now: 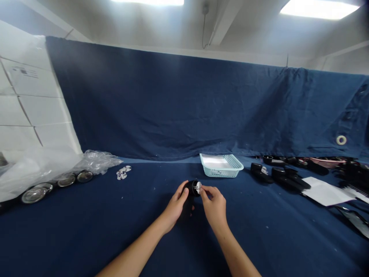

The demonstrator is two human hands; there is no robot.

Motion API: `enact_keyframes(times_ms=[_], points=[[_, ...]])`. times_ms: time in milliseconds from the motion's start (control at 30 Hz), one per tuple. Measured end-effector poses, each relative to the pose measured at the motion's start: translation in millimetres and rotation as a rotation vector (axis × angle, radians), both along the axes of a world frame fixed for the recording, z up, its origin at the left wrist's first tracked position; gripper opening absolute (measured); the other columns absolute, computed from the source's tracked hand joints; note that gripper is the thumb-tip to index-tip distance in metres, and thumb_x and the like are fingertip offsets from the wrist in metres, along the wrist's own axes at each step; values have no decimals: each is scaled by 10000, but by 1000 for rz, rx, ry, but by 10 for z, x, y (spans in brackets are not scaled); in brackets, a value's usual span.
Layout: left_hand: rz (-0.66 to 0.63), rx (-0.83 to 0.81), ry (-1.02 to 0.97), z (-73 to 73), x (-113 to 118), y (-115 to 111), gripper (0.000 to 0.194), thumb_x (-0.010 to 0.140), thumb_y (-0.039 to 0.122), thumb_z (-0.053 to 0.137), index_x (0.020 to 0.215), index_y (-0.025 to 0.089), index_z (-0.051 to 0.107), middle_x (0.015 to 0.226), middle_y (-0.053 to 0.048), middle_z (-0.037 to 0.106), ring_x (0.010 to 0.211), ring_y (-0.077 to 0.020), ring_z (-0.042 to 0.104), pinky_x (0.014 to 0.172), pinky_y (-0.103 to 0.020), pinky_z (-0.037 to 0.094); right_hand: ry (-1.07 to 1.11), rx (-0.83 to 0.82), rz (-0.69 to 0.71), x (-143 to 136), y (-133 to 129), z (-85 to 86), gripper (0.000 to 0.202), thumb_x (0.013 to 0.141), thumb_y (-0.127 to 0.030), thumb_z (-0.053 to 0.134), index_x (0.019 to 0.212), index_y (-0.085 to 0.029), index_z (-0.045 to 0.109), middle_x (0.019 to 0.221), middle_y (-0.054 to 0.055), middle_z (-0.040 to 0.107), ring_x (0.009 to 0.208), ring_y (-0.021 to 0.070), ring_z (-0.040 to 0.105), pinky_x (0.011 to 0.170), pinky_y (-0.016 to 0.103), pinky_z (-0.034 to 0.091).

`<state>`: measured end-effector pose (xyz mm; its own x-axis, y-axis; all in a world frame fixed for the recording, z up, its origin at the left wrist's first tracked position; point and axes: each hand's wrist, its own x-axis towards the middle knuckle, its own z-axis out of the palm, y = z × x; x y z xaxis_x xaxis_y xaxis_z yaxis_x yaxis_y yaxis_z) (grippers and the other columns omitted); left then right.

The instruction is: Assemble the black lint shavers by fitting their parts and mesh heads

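Observation:
My left hand [178, 200] is wrapped round a black housing [190, 189] with a round open head, held above the blue-covered table. The open head faces right, toward my right hand [214, 204]. Between the thumb and fingers of that hand is a small white disc-like piece [198, 187], right at the mouth of the head. Whether the piece sits inside the head or only touches its rim, I cannot tell. The lower part of the housing is dark and partly hidden by my left hand.
Small white pieces [123, 172] lie in a pile at the left. Behind them are clear plastic bags [98, 161] and round glassy discs [67, 180]. A light-blue basket [221, 172] stands at the back. Similar black housings [261, 173] and white paper [327, 191] lie at the right.

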<state>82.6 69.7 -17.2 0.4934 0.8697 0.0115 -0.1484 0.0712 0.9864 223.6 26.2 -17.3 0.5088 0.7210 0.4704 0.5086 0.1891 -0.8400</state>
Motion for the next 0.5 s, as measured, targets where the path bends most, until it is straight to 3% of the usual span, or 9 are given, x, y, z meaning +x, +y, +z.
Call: enact_keyframes(times_ms=[233, 500], points=[[5, 13, -8, -32, 8, 5, 701, 853, 610, 509, 1436, 284, 296, 846, -36, 617, 628, -190, 629, 488, -262, 488, 14, -5, 16, 11, 3, 19, 211, 805, -304, 548, 857, -203, 726, 888, 57, 704, 836, 221, 646, 763, 317, 462], [72, 60, 15, -28, 3, -21, 702, 840, 602, 538, 1429, 294, 315, 995, -71, 639, 657, -193, 641, 503, -273, 502, 33, -25, 14, -21, -20, 43, 224, 806, -323, 541, 875, -211, 721, 913, 56, 735, 873, 233, 657, 781, 319, 455]])
